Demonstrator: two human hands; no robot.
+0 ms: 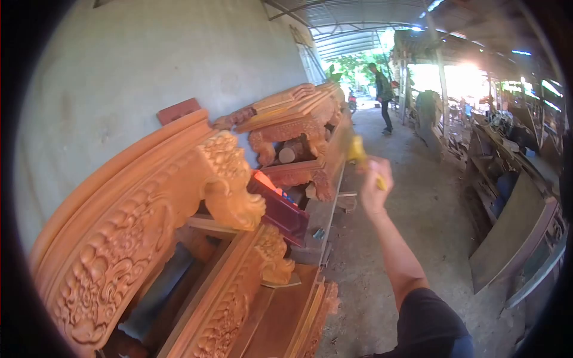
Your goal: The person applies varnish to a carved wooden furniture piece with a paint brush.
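At the far left I see a pale plastered wall (119, 65), and leaning against it a large curved wooden panel (119, 221) with deep floral carving and a scrolled end. Just right of and below it lies a second carved panel (233, 298), resting on flat boards. Behind these, a dark red board (280, 209) sits tilted between the front panels and a stack of carved furniture parts (292, 119) piled along the wall toward the back. My left hand does not appear in the view. Further right, my right hand (374, 179) is raised at arm's length over the concrete floor (418, 227), beside the stack of carved furniture parts but not touching it. Its fingers are clenched around a yellow tool (360, 154); the tool's upper end sticks out above the fist and its lower end shows below the knuckles. The tool is blurred, so I cannot tell what kind it is. Beyond the hand, well apart down the passage, a person (383, 89) stands under the metal roof (352, 18). At the right edge, grey sheets (513, 232) lean against a cluttered workbench (507, 137).
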